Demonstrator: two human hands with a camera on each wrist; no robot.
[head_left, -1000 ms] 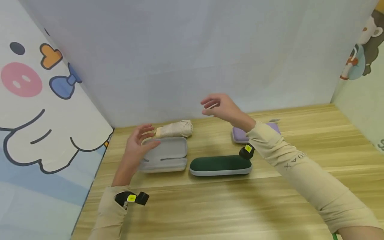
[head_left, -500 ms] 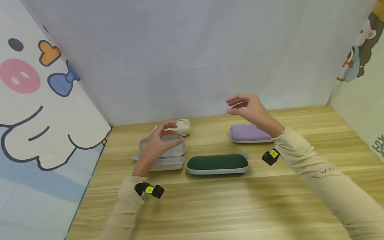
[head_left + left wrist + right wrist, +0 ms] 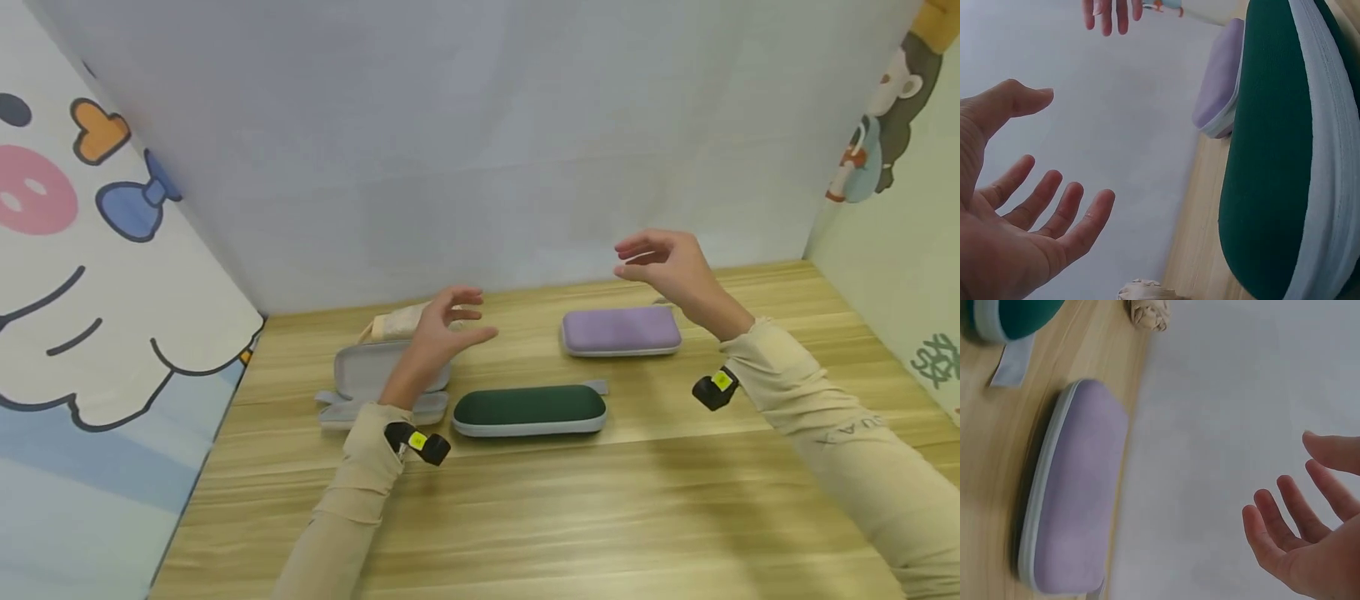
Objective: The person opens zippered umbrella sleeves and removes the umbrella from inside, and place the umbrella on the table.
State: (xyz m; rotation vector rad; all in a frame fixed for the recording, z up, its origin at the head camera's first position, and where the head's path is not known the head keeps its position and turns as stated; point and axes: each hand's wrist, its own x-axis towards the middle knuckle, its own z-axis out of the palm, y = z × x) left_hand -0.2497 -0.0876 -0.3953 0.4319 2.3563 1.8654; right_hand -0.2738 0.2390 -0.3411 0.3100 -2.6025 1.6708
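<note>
My left hand [image 3: 441, 337] hovers in the air over the right part of a grey zip case [image 3: 367, 371], which lies open and is partly hidden by the hand. Its fingers are spread and hold nothing. Above and behind a purple zip case [image 3: 621, 330] floats my right hand [image 3: 678, 271], fingers loosely bent with nothing between them. A dark green zip case [image 3: 529, 407] with a light grey zip edge lies closed in the middle, between both arms. In the left wrist view the green case [image 3: 1272, 144] fills the right side.
A crumpled beige cloth bundle [image 3: 397, 322] lies behind the grey case, partly covered by my left hand. A pale cloth wall [image 3: 480, 150] rises along the back edge of the wooden table [image 3: 525, 517]. Printed cartoon panels stand at left and right.
Both hands have moved to the right through the air, the left from beside the grey case to over its right part. The right forearm no longer covers the purple case. The cases stay put.
</note>
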